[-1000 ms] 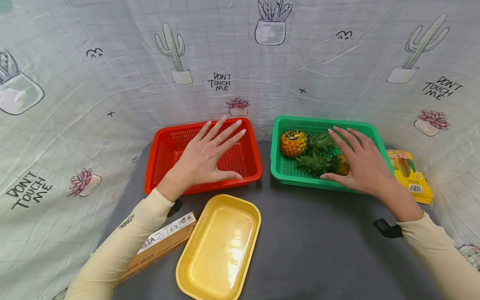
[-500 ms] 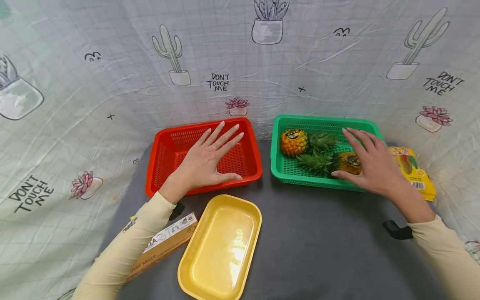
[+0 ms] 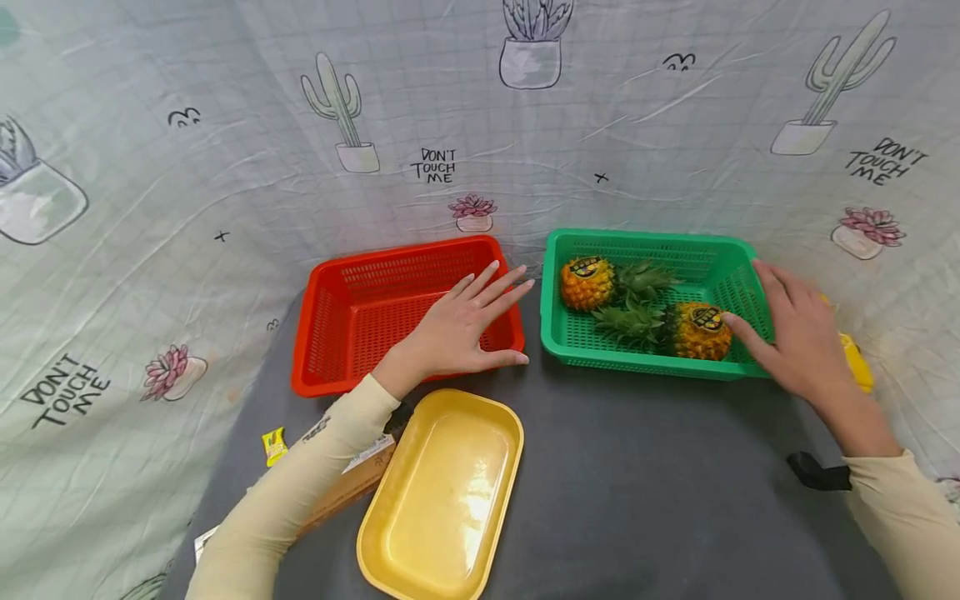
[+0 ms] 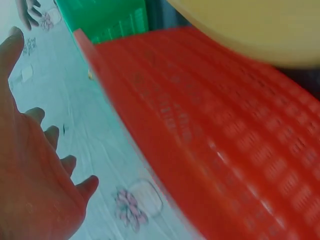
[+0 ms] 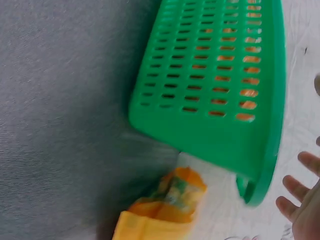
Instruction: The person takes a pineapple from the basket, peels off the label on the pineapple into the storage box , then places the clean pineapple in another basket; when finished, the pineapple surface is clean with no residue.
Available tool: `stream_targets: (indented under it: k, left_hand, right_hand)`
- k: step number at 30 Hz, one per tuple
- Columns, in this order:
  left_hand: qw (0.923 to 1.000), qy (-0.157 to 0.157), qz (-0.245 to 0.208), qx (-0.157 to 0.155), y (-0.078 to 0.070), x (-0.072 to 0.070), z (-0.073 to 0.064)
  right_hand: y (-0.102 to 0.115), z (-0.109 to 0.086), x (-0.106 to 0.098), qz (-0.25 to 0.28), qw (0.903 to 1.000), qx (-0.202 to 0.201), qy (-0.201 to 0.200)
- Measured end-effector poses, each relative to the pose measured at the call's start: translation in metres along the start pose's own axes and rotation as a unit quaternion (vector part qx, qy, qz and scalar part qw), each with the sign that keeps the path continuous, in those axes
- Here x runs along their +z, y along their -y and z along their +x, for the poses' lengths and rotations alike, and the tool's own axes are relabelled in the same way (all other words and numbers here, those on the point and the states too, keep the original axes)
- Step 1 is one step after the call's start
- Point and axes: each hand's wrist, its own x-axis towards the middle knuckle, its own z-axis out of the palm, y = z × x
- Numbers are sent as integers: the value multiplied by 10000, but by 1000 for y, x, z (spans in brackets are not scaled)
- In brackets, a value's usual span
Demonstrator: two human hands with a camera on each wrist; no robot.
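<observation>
My left hand (image 3: 457, 329), fingers spread and holding nothing, hovers over the right part of the red basket (image 3: 333, 333). In the left wrist view that hand (image 4: 37, 170) is beside the basket's long rim. My right hand (image 3: 802, 333) is spread over the right end of the green basket (image 3: 600, 360), its fingers overlapping the rim in the head view. Two pineapples lie inside: one pineapple (image 3: 587, 287) at the back left, another pineapple (image 3: 701, 332) at the front right with its leaves pointing left. A yellow bag (image 3: 857, 362) is partly hidden behind my right hand.
A yellow tray (image 3: 442, 492) stands in front of the red basket. Left of it, a long carton (image 3: 352, 483) lies partly under my left forearm, near a small yellow packet (image 3: 274, 446). A printed cloth (image 3: 600, 108) rises behind the baskets.
My right hand has moved right, uncovering the front pineapple and covering more of the yellow bag. My left hand has shifted right over the red basket, and the small yellow packet now shows.
</observation>
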Motion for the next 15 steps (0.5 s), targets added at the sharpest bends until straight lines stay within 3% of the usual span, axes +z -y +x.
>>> stream_targets:
  k: [6,15]
  left_hand:
    - [9991,132,-218,325,-13,12,25]
    - [9955,268,-644,633,-33,23,61]
  right_hand:
    - [-15,-10,2,386,9982,369,-256]
    - [-22,-23,1,905,9888,1181,-68]
